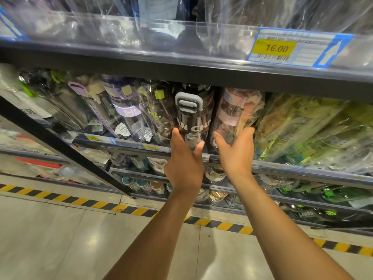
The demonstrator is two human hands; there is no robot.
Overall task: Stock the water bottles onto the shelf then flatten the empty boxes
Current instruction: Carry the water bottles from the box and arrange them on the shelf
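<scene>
**Stocking the bottle aisle, both hands on the middle shelf**

So this is a shop aisle. The floor is glossy pale grey tile flooring (60, 239) with a strip of yellow-and-black hazard tape (66, 199) running along the foot of the racking. The racking itself is a tall dark metal shelving unit (181, 63) with several tiers, each with a clear plastic front lip, and every tier is packed with bottles in crinkly clear wrap.

On the middle shelf (302, 168), a big bunch of green plastic-wrapped bottles (312, 128) fills the right side, and a purple-banded clear bottle (127, 110) sits among others on the left.

Between those two groups is the dark see-through plastic water bottle (193, 118) with white lettering. It stands more or less upright, long axis vertical, grey flip-top lid (188, 103) pointing up just under the shelf above and base down by the front rail. Just beside it on the right is a pink see-through water bottle (234, 114) in clear wrap, also cap up.

The left hand (184, 164) grips the dark bottle low down, fingers on one side and thumb on the other. The right hand (236, 152) is wrapped round the lower part of the pink one the same way.

Up top, a blue-edged price label with a yellow 16.00 patch (276, 48) is stuck on the upper shelf lip.
</scene>
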